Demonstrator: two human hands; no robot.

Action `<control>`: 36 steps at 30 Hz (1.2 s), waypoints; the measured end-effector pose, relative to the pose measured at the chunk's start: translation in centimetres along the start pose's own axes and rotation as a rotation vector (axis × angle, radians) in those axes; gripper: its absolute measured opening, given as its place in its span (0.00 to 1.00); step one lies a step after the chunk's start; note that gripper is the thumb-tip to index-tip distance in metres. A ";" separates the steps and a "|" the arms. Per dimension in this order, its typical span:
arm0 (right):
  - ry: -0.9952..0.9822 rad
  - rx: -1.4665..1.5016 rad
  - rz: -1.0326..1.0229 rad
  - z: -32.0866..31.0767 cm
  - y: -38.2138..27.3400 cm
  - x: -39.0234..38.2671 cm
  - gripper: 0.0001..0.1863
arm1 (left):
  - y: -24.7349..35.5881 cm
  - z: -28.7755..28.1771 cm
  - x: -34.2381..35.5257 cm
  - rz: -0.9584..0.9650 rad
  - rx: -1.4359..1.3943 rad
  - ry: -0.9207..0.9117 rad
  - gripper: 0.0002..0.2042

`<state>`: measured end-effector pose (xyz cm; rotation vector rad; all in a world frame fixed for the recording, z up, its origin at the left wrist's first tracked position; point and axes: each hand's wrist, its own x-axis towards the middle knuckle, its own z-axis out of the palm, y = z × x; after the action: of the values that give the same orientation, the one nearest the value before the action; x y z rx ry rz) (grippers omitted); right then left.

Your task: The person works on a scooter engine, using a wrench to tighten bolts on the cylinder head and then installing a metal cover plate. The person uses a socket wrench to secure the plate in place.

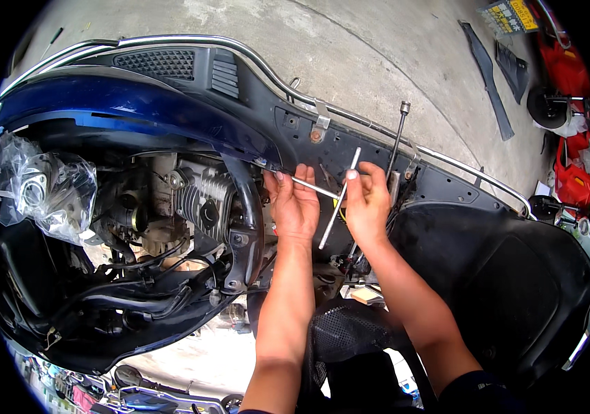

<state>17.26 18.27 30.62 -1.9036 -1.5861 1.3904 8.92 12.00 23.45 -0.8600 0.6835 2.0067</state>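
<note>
The right hand point(366, 207) pinched the T-wrench point(340, 201) by its crossbar point(330, 226), fingers closed. The left hand point(296, 210), fingers half-curled, lay at its shaft point(317, 188) near the blue panel point(150, 100); whether it gripped was unclear.

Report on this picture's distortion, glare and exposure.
In the head view, the fisheye blackens the corners and likely bends the long chrome tube rail; head view, white glints streak the crinkled clear plastic bag; head view, pale ground low in the picture is nearly washed out; head view, the silver T-shaped metal tool looks fairly sharp.
</note>
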 end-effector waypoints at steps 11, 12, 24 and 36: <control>-0.328 -0.417 -0.319 -2.1 0.4 -1.3 0.12 | 0.0 -1.1 0.6 -0.002 -0.126 -0.100 0.19; -0.344 -0.283 -0.207 -1.7 1.1 -1.4 0.19 | 0.0 -1.0 0.6 0.003 -0.130 -0.101 0.19; 0.067 -0.481 -0.376 -1.3 -1.3 -2.0 0.09 | 0.1 -2.5 1.5 -0.049 -0.167 -0.144 0.19; -0.542 -0.353 -0.673 0.5 0.1 2.4 0.13 | -0.5 -4.4 2.6 0.005 -0.116 -0.215 0.16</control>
<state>16.74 20.22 29.19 -0.9583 -2.5508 1.4229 9.61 10.30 18.62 -0.6951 0.4524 2.1221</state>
